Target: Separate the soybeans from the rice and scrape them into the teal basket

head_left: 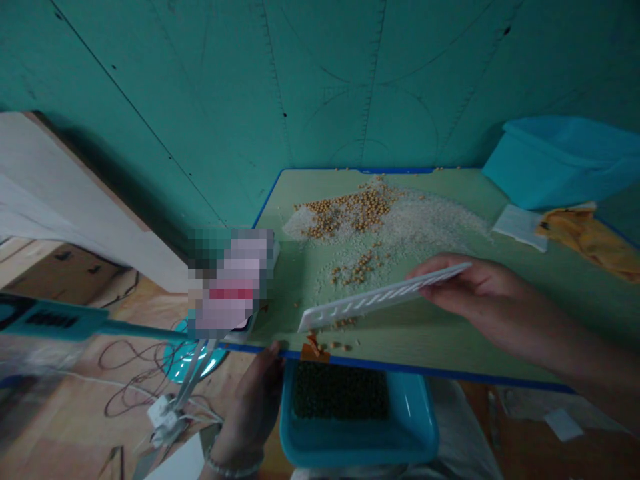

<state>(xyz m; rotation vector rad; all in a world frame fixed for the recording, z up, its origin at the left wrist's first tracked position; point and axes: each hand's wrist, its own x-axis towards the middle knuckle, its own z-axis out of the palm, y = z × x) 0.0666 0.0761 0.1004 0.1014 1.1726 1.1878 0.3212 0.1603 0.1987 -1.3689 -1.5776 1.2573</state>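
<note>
My right hand point(480, 297) is closed on the right end of a long white slotted scraper point(370, 301), held low over a pale green board point(440, 347) near its front edge. My left hand point(257, 397) grips the left rim of a blue tub point(360, 433) held just below that edge; the tub holds dark green beans point(340, 392). On the board lie a spread of white rice point(430, 223) and heaps of yellow soybeans point(350, 210). A few loose beans point(340, 345) and an orange tape scrap point(313, 347) sit at the edge under the scraper.
A second blue tub point(560, 160) stands at the back right, with a white packet point(520, 227) and an orange cloth point(590, 240) beside it. A teal wall panel point(320, 80) rises behind. Cables point(130, 380) and a blurred-out object point(230, 283) lie to the left.
</note>
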